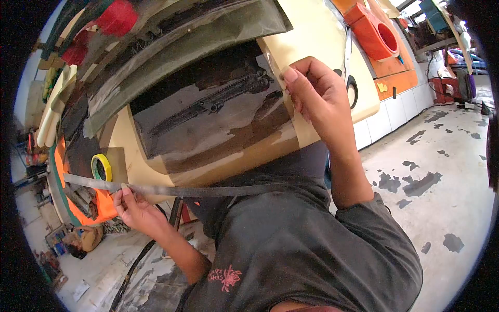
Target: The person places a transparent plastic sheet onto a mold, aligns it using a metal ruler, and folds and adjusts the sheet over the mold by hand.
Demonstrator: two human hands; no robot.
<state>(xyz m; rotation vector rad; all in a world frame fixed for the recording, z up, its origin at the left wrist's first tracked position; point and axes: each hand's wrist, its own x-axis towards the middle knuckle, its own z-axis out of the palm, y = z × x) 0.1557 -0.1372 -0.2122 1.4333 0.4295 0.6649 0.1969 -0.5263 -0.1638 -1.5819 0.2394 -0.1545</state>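
Note:
My left hand (pixel 138 208) pinches a long, narrow dark strip (pixel 208 191) between thumb and fingers at the lower left; the strip runs right across the front of the dark shirt. Over the cream board, my right hand (pixel 317 91) is closed in a pinch beside the right edge of a clear sheet. What it holds, if anything, is too small to tell. Between the hands, a dark piece with a zipper (pixel 208 106) lies on the cream board (pixel 364 106), partly under the clear sheet. A roll of yellow tape (pixel 105 167) stands close above my left hand.
Scissors (pixel 347 57) with dark handles lie right of my right hand. An orange holder (pixel 370 32) with a round opening is at the upper right. Dark folded material (pixel 192 54) covers the far side of the board. Orange material (pixel 106 205) is at the left.

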